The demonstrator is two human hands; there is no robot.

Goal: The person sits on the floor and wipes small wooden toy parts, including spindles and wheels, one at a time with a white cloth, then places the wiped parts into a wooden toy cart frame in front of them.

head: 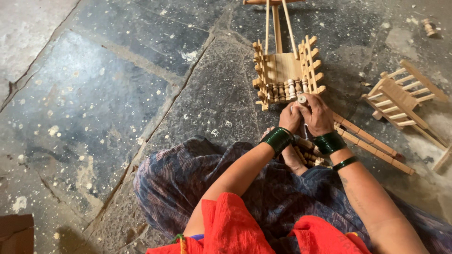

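Small turned wooden peg (302, 99), pale with a dark band, pinched at the near rail of a slatted wooden cradle frame (286, 70) standing on the stone floor (117, 94). Right hand (316, 114) curled over the peg, fingers closed on it, wrist bent down, green bangles at the wrist. Left hand (289, 117) just beside, touching the right, fingers folded inward; grip on anything hidden. Long wooden rails (372, 146) running near right under the forearm. Second slatted frame (400, 96) farther right, well apart.
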